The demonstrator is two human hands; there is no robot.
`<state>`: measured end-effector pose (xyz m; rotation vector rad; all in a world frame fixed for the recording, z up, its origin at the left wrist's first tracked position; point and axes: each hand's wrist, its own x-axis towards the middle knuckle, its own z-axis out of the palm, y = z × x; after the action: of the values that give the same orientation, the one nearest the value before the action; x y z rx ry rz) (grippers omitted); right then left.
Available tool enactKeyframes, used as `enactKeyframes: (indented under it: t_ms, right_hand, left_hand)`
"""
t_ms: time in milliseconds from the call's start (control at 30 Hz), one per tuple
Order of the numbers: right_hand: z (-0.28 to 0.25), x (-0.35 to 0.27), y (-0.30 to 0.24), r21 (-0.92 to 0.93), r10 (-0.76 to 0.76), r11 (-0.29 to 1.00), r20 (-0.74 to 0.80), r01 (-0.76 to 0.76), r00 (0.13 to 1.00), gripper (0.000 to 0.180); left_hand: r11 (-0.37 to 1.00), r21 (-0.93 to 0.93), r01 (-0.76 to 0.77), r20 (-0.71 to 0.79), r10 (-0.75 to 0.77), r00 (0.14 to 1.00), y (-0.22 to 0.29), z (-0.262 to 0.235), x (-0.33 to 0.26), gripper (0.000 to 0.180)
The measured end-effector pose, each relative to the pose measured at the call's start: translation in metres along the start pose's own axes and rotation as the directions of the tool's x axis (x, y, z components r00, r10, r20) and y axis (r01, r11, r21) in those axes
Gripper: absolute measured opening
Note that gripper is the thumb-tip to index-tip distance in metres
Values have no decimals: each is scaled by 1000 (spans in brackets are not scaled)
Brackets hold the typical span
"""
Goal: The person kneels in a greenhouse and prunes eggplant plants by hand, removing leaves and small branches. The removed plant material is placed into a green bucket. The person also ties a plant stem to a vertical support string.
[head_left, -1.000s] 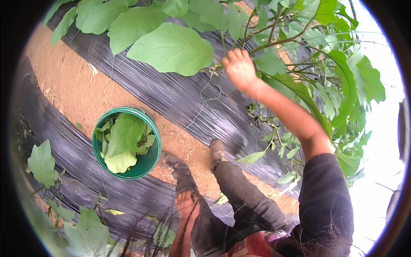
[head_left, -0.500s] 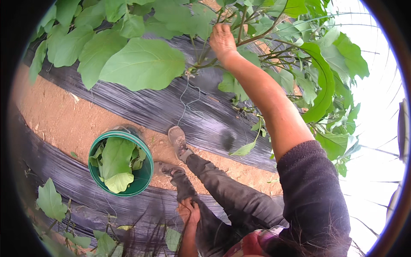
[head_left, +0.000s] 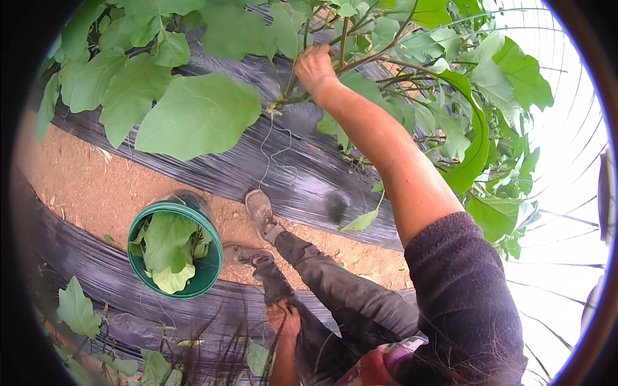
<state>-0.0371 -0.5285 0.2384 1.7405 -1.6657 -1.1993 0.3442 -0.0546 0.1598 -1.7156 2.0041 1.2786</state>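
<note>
My right hand (head_left: 314, 67) reaches out to the far middle, among the dark stems (head_left: 353, 62) of a large-leaved plant that looks like an eggplant. Its fingers are curled closed beside a stem, and what is in them is hidden. A broad green leaf (head_left: 199, 117) spreads to the left of that hand. My left hand (head_left: 284, 320) is low, against my dark trouser leg (head_left: 306, 320) near the knee, with its fingers bent onto the cloth. A green bucket (head_left: 210, 264) stands left of my shoes, and picked leaves (head_left: 168, 244) lie inside it.
Black plastic sheeting (head_left: 293, 186) covers the beds on both sides of a bare soil path (head_left: 84, 168). A thin string (head_left: 266, 151) hangs from the plant's base onto the sheeting. Smaller plants (head_left: 78, 309) grow at the lower left. Dense foliage (head_left: 496, 215) rises at the right.
The view has shifted slightly, so the plant and my right hand sit a little lower and further left. The right hand remains at the stems; the left hand stays at the leg.
</note>
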Motion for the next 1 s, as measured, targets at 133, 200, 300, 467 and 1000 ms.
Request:
enactKeyframes:
  t_ms: [133,200,300,467,1000]
  right_hand:
    - [3,-2,0,-16,1,1000,-38,-1,999,21]
    - [8,-1,2,-25,5,1000,-73,-6,997,21]
    - [16,7,6,66,37,997,-157,-27,987,22]
    - [-2,9,40,430,97,892,123,-141,988,22]
    - [34,33,41,663,33,125,741,-738,671,31]
  left_hand:
    - [999,-17,31,34,-30,999,3,-1,-3,23]
    - [1000,-13,24,30,-23,999,2,2,-2,23]
    - [999,-19,40,17,-39,999,3,1,-2,23]
    - [998,-44,36,13,-35,999,1,1,-4,24]
    - [991,-115,61,-2,-62,998,1,-2,0,23]
